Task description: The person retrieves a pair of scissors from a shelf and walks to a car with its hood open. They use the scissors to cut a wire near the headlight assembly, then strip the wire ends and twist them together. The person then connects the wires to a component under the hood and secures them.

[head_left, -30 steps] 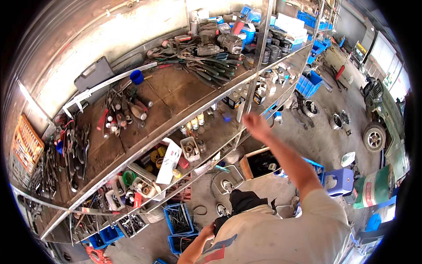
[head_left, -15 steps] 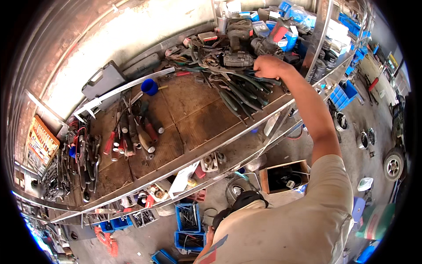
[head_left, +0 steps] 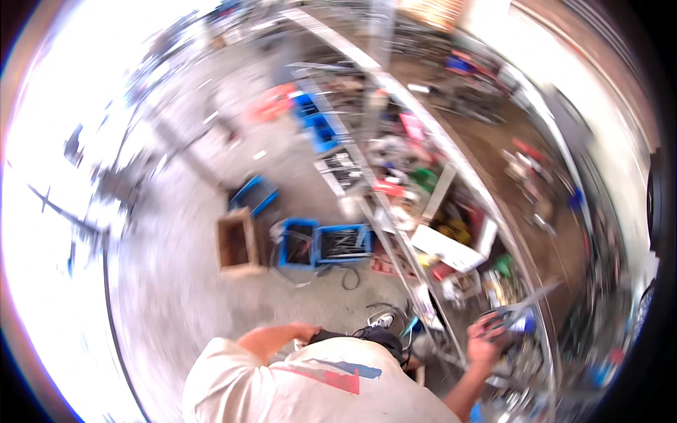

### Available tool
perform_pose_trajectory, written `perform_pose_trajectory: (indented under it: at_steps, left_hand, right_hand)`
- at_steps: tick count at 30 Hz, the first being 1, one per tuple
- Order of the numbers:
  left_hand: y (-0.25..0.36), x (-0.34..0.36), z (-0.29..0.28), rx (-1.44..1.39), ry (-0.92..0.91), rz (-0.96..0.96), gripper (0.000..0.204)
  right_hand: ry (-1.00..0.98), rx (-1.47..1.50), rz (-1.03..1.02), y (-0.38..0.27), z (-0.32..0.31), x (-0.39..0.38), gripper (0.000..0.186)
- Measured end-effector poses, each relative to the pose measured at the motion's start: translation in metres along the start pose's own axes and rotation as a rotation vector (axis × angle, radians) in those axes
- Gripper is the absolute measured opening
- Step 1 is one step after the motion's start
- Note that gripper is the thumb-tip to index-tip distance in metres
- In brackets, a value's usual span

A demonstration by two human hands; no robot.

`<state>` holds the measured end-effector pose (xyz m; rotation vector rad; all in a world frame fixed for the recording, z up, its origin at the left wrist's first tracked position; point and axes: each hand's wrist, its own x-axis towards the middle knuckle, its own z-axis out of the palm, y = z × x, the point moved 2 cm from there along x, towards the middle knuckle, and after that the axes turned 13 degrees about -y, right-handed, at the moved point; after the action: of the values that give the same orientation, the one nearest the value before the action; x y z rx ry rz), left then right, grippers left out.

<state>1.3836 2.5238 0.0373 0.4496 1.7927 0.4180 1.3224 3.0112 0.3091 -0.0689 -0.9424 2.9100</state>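
Note:
My right hand (head_left: 486, 340) is closed around the dark handles of a scissors-like tool (head_left: 523, 304). Its long, grey, tapering end points up and to the right, across the bench edge; blur hides its finer details. My left hand (head_left: 306, 332) hangs low beside my dark shorts, and its fingers are too smeared to read. Close to my right hand, the lower shelf holds a white box (head_left: 448, 248) and several mixed small parts.
The brown workbench (head_left: 518, 176) with a metal edge runs along the right, with hand tools (head_left: 529, 169) on it. On the floor stand a blue bin of metal rods (head_left: 344, 243), another blue bin (head_left: 298, 243) and an open wooden box (head_left: 237, 242). An orange coil (head_left: 271, 102) lies farther off.
The view has swung round, bringing the bench to the right side. My right hand has left the tool pile on the bench top and now holds the scissors-like tool.

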Motion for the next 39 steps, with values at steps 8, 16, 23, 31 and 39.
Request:
perform_pose_trajectory:
  at_steps: [8, 16, 23, 31, 39]
  left_hand:
    - [-0.145, -0.167, 0.208, -0.427, 0.272, -0.167, 0.046]
    - [-0.203, -0.17, 0.412, -1.0, 0.529, -0.111, 0.064]
    - [-0.364, -0.21, 0.503, -1.529, 1.0, -0.023, 0.059]
    - [-0.629, -0.517, 0.323, -1.417, 1.234, -0.488, 0.046]
    - [-0.94, -0.626, 0.132, -1.182, 1.258, -0.289, 0.041]
  right_hand:
    - [-0.119, -0.399, 1.053, 0.388, 0.056, -0.051, 0.013]
    - [-0.016, -1.436, 1.547, 0.503, 0.048, -0.008, 0.048]
    - [-0.519, -1.858, 1.742, 0.819, 0.28, -0.05, 0.046]
    - [-1.676, -1.637, 1.14, 1.243, 0.628, -0.116, 0.065]
    - [-1.78, -1.584, 0.842, 1.482, 0.867, -0.048, 0.068]
